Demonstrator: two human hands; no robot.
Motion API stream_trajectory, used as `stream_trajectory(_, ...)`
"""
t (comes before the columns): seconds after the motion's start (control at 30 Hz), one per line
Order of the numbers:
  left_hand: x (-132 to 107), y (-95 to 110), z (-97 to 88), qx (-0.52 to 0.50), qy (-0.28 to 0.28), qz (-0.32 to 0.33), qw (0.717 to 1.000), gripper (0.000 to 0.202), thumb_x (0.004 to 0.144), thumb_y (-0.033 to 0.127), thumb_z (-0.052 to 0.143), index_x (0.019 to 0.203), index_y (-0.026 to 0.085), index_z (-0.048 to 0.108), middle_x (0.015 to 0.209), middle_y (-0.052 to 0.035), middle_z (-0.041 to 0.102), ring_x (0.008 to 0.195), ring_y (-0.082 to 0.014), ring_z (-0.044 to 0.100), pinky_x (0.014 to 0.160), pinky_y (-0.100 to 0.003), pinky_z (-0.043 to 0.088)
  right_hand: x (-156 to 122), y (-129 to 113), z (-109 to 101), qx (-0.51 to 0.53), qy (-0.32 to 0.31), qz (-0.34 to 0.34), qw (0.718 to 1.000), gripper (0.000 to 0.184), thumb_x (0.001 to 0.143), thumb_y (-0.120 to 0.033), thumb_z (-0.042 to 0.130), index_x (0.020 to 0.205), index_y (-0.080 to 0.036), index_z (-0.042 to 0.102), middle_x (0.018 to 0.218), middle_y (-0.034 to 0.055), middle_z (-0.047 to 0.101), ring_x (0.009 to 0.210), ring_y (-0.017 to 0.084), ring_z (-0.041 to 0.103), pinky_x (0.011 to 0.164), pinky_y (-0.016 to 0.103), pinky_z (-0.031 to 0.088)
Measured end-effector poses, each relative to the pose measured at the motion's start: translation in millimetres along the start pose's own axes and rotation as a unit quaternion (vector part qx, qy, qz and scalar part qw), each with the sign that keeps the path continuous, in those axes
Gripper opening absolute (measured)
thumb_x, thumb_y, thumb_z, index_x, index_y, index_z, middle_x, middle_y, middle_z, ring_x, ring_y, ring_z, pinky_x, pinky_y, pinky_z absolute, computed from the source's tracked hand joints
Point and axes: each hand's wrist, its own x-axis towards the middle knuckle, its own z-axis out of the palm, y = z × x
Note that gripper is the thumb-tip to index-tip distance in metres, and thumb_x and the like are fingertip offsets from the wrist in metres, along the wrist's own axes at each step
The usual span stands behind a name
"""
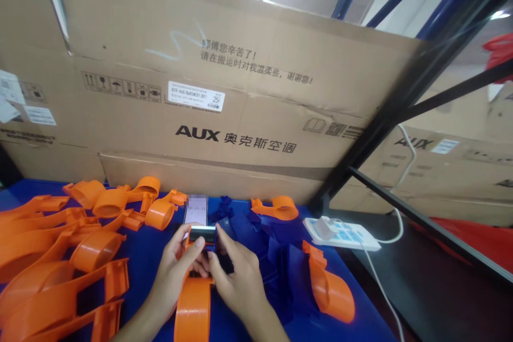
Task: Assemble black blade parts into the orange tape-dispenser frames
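Observation:
Both my hands meet around an orange plastic tape dispenser [193, 307] at the front middle of the table. Its serrated metal blade [203, 228] faces up at the far end, and its round hub points toward me. My left hand [182, 254] grips the left side, with the thumb laid across the dark strip below the blade. On the right side, my right hand [236, 267] has its fingers closed on the blade end, where a bit of blue shows. Fingers hide most of the middle part. A phone [195, 211] showing a timer stands just behind the hands.
Many orange dispenser bodies [96, 250] lie heaped at the left. Dark blue plastic pieces [276, 262] are piled to the right, with orange dispensers [332, 288] beside them. A white power strip [342, 233] sits at the right edge. A large cardboard box [240, 112] stands behind the blue table.

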Motion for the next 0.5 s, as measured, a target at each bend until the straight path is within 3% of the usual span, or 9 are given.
stream_trajectory(0.17, 1.9, 1.1, 3.9, 0.027, 0.015, 0.005, 1.000, 0.035, 0.087, 0.044, 0.078, 0.107, 0.020, 0.064, 0.053, 0.0022, 0.066, 0.045, -0.0125, 0.061, 0.050, -0.020, 0.051, -3.9, 8.1, 1.7, -0.021, -0.023, -0.031, 0.999, 0.055, 0.100, -0.020, 0.052, 0.155, -0.015, 0.047, 0.097, 0.0113, 0.079, 0.071, 0.021, 0.073, 0.067, 0.033, 0.061)
stream_trajectory(0.37, 0.0, -1.1, 4.8, 0.036, 0.022, -0.009, 0.999, 0.035, 0.088, 0.044, 0.077, 0.110, 0.019, 0.067, 0.049, 0.0028, 0.065, 0.042, -0.0111, 0.058, 0.050, -0.019, 0.048, -3.3, 9.5, 0.6, -0.056, -0.050, -0.035, 0.997, 0.059, 0.102, -0.020, 0.046, 0.159, -0.013, 0.041, 0.083, 0.0082, 0.076, 0.068, 0.022, 0.070, 0.065, 0.035, 0.059)
stream_trajectory(0.5, 0.1, 0.7, 5.7, 0.018, 0.021, -0.018, 0.999, 0.031, 0.088, 0.043, 0.077, 0.105, 0.019, 0.066, 0.048, 0.0023, 0.065, 0.043, -0.0110, 0.057, 0.051, -0.019, 0.048, -2.3, 8.9, 0.3, -0.041, -0.032, -0.036, 0.998, 0.056, 0.103, -0.021, 0.050, 0.157, -0.014, 0.044, 0.088, 0.0089, 0.077, 0.070, 0.022, 0.071, 0.066, 0.035, 0.060)
